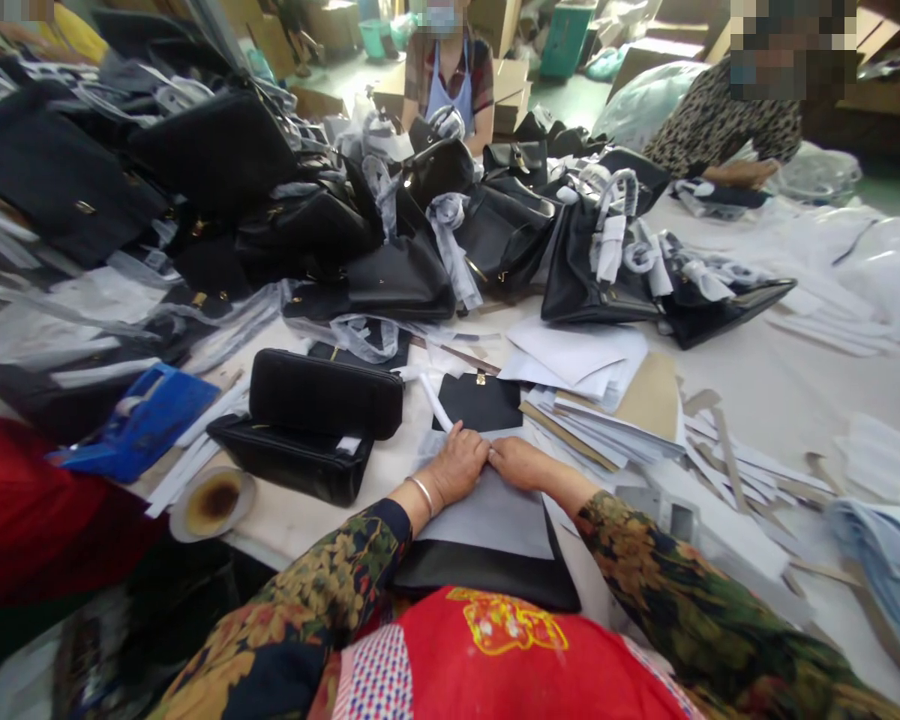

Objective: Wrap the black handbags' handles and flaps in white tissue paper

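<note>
A black handbag lies flat at the table's front edge, close to my red apron. Over its middle spreads a greyish-white sheet, and beyond that shows the bag's black upper part with a small gold clasp. My left hand, with a bangle at the wrist, rests on the sheet with curled fingers. My right hand meets it there, fingers pinched together. What the fingertips grip is hidden. A white wrapped strip slants away just past my left hand.
Left of my hands stand two black cases and a stained round dish. A blue bag lies farther left. Stacked paper sheets lie at right. Many black handbags are piled behind. Two co-workers sit across the table.
</note>
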{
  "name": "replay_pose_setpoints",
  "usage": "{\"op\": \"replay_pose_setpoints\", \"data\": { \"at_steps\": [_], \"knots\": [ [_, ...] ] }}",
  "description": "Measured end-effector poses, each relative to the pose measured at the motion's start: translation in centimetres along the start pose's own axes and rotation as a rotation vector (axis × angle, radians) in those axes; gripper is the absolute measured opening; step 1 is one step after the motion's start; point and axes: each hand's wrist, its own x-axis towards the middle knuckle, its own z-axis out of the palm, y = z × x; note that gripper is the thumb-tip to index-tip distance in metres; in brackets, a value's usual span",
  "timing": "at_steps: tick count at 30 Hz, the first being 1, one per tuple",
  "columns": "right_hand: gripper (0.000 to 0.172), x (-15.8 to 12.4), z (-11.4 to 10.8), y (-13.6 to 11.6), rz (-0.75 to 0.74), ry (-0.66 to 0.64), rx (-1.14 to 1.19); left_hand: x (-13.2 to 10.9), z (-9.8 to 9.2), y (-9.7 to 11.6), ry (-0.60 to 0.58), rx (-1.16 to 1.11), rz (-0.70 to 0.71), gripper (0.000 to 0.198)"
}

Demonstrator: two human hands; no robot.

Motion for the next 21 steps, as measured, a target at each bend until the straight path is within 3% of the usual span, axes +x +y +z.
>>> {"op": "replay_pose_setpoints", "data": {
  "at_steps": [6,11,17,21],
  "knots": [
    [0.033,-0.3,0.9,-1.0,0.13,0.071,0.059,0.3,0.4,0.1,0.001,-0.02,-0.021,0.024],
    [0.029,-0.1,1.7,-1.4,0.196,0.153,0.238,0.3,1.3,-0.3,0.022,-0.081,-0.072,0.018],
    [0.024,0.6,1.9,-1.2,0.224,0.192,0.683,0.0,1.9,-0.7,0.106,-0.112,-0.069,0.016],
    [0.022,0.2,2.6,-1.7,0.291,0.124,1.069,0.1,1.8,-0.7,0.15,-0.08,-0.056,0.011]
  ]
}}
